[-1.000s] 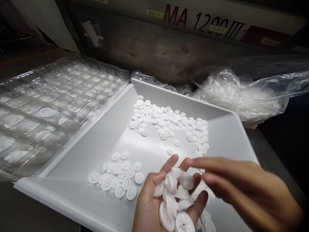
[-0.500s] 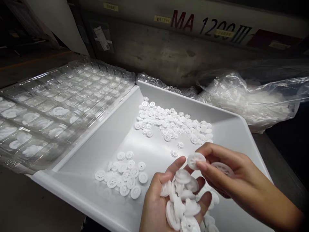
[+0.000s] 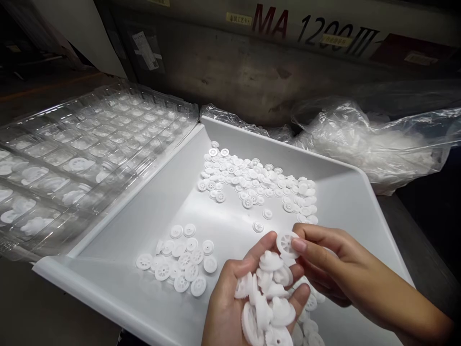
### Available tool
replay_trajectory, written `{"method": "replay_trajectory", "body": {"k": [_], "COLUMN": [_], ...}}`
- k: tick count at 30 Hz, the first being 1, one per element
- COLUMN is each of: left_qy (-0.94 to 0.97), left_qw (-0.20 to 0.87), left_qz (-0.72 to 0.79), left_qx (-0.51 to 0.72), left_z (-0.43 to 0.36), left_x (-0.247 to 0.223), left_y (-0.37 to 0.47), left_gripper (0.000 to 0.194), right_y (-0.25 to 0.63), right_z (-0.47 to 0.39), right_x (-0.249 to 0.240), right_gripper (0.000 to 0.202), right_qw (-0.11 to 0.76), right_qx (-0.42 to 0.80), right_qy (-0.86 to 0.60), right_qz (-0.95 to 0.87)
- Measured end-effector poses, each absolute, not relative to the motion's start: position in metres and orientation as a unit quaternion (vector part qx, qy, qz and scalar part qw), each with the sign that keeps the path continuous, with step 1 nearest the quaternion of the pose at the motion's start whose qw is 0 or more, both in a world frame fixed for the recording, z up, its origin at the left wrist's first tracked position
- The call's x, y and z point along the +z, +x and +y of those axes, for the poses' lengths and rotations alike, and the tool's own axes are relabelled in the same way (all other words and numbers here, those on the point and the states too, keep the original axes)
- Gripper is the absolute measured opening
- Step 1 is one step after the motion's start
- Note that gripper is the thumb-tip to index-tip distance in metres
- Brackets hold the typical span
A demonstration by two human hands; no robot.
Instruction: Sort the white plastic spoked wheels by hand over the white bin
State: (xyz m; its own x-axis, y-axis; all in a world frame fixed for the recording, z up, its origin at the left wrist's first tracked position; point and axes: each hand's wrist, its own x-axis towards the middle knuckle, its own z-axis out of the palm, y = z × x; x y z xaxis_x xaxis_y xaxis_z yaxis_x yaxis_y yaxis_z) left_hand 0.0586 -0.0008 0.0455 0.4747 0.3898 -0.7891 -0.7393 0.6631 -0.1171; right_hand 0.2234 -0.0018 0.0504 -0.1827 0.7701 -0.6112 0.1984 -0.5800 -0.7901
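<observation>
My left hand (image 3: 230, 293) is cupped, palm up, round a heap of white plastic gears (image 3: 264, 300) near the bottom centre. Just right of it, my right hand (image 3: 324, 259) pinches one spoked white gear (image 3: 287, 244) between thumb and fingers, above the edge of the heap. Both hands are over a grey tray (image 3: 144, 211). Inside the tray, many small white wheels (image 3: 252, 178) lie at the back, a smaller group (image 3: 184, 262) lies at the front left, and more gears (image 3: 309, 331) show partly behind my left hand.
Left of the tray stands a clear plastic compartment tray (image 3: 97, 129), with white parts in its nearer pockets. A clear plastic bag (image 3: 374, 144) of pale material lies behind on the right. A dark machine panel (image 3: 245, 72) with lettering rises at the back.
The gear pinched in my right hand has turned so its spokes face the camera, and it sits slightly further left. The second gear under my right fingers is now mostly hidden.
</observation>
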Motion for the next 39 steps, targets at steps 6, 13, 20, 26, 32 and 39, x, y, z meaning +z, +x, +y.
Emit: {"method": "replay_trajectory", "body": {"k": [6,13,20,26,32,39], "left_qy": [-0.227,-0.25,-0.254,-0.247,-0.249,-0.241], "left_qw": [0.831,0.839,0.844,0.842,0.845,0.846], "left_qz": [0.39,0.37,0.35,0.362,0.354,0.359], "left_qx": [0.326,0.31,0.316,0.314,0.314,0.312], "left_z": [-0.001,0.0,-0.003,-0.003,-0.002,-0.003], "left_x": [0.044,0.041,0.039,0.039,0.037,0.038], "left_y": [0.058,0.056,0.055,0.056,0.055,0.056], "left_gripper": [0.03,0.033,0.034,0.034,0.033,0.034], "right_y": [0.224,0.226,0.228,0.229,0.229,0.231], "right_z": [0.0,0.0,0.0,-0.002,-0.001,-0.004], "right_x": [0.049,0.047,0.042,0.039,0.04,0.033], "right_gripper": [0.048,0.045,0.047,0.05,0.05,0.052], "right_qw": [0.203,0.2,0.227,0.238,0.241,0.255], "right_qx": [0.667,0.674,0.689,0.691,0.699,0.702], "right_qy": [-0.606,-0.605,-0.579,-0.569,-0.564,-0.557], "right_qz": [-0.383,-0.374,-0.372,-0.376,-0.369,-0.362]}}
